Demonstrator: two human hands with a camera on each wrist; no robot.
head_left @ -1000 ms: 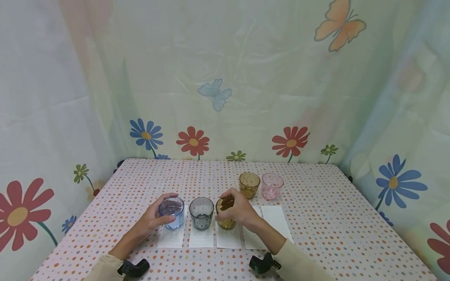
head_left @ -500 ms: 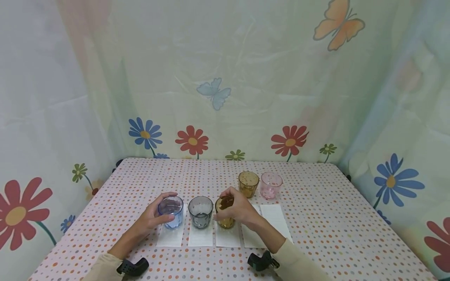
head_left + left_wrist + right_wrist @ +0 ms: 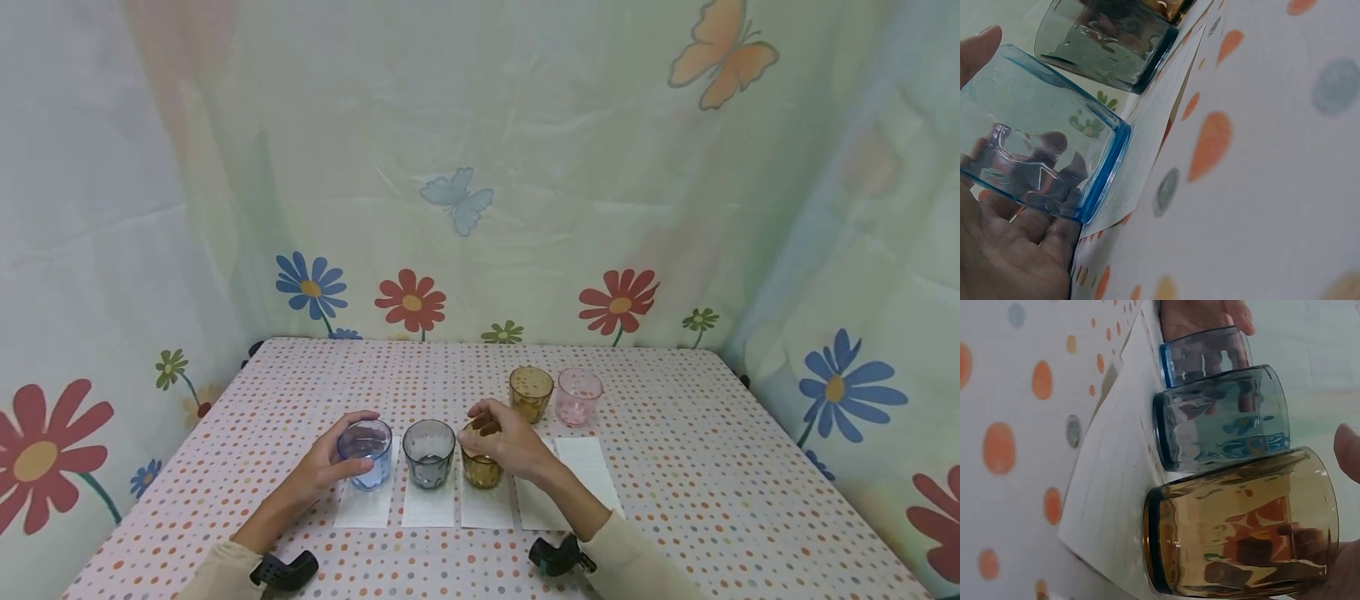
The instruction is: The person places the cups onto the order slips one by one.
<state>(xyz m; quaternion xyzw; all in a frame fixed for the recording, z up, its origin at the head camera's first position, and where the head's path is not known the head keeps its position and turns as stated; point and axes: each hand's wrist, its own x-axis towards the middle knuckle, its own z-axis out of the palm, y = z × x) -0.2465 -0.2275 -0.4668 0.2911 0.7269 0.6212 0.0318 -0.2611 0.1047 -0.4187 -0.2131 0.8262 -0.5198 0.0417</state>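
Note:
My left hand (image 3: 322, 467) curves round a blue glass (image 3: 366, 467) at the left of the row, thumb in front and fingers behind its side. In the left wrist view the blue glass (image 3: 1041, 137) stands upright with the thumb (image 3: 982, 53) right at its rim. A grey glass (image 3: 429, 454) stands in the middle. At the right end is an amber glass (image 3: 482, 473). Over its rim lies my right hand (image 3: 517, 442), fingers loosely bent along the far side. The right wrist view shows the thumb (image 3: 1347, 450) apart from the amber glass (image 3: 1241, 531).
White paper strips (image 3: 428, 510) lie under the row, with another strip (image 3: 588, 471) to the right. Behind stand a second amber glass (image 3: 531, 393) and a pink glass (image 3: 579, 397). A dotted cloth (image 3: 675, 467) covers the table. A floral curtain (image 3: 525, 208) hangs round it.
My right thumb has lifted off the near side of the amber glass and up toward its rim. My left hand and the glasses keep their places.

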